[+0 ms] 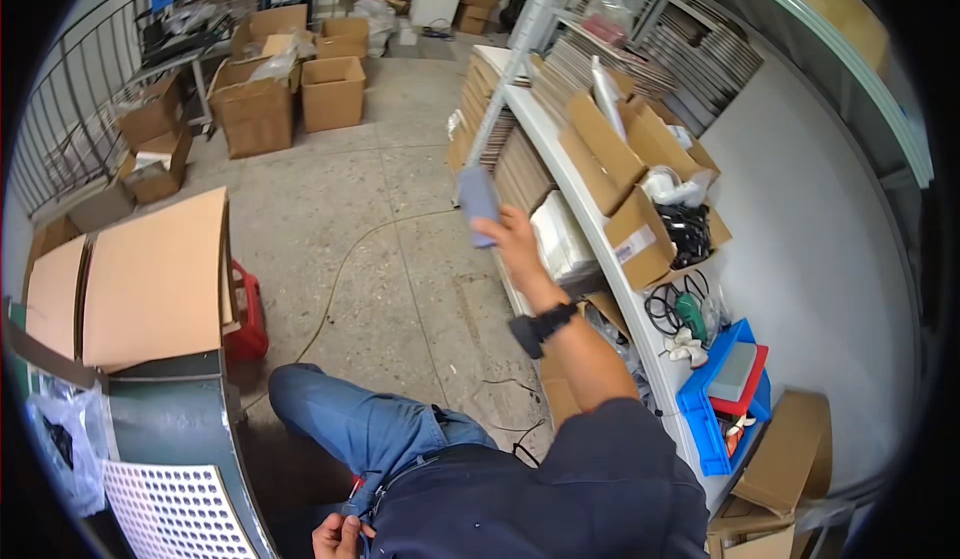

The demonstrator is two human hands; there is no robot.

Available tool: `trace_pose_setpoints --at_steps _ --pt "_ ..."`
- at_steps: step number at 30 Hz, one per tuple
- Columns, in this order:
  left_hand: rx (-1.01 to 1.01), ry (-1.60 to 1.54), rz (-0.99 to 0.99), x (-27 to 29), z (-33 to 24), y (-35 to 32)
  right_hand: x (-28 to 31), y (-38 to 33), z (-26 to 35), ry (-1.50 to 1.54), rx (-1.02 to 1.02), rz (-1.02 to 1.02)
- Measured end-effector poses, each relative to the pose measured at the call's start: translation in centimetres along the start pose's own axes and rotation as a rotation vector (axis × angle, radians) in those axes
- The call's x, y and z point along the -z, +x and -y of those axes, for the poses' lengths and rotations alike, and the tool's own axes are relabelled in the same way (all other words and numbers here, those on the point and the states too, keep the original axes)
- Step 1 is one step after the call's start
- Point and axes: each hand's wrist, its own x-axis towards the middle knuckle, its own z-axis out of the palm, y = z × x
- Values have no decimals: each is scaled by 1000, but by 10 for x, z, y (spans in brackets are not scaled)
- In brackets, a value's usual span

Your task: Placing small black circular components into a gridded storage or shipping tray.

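My right hand (512,243) reaches out ahead beside the shelving, with a black watch (545,329) on its wrist. Its thumb and fingers grip the lower end of a flat grey-blue rectangular slab (479,204), slightly blurred; its kind is not plain. Down at the lower edge, by my hip and the dark top I wear, my left hand (340,537) has curled fingers. Whatever it may hold is hidden. A small red bit (357,483) shows next to my jeans just above it.
Metal shelving (560,149) on the right bears cardboard boxes (640,239), a green corded tool (690,309) and a blue bin (715,429). Left stands a dark green bench (165,419) with cardboard sheets (155,289) and a dotted sheet (180,509). A hose (345,264) crosses the floor.
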Motion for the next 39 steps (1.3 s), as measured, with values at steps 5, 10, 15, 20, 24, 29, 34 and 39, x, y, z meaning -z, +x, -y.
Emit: trace_pose_setpoints --at_steps 5,10,15,20,24,29,34,39 --pt "-24 94 94 -5 -10 23 156 -74 -19 -226 8 -479" --pt "-96 174 136 -7 -5 41 171 -98 -3 33 230 -628" --pt "-135 166 150 -4 3 49 197 -96 47 126 436 -821" --pt "-131 124 127 5 15 55 254 -108 72 0 544 -1091" --pt "-203 261 194 25 36 90 305 -116 76 -150 534 -1277" --pt "-152 191 171 16 8 78 321 -122 41 -95 400 -1386" --pt "-152 199 201 16 11 109 326 -126 14 -193 355 -1353" --pt "-139 290 262 23 12 142 340 -164 16 -211 312 -1337"
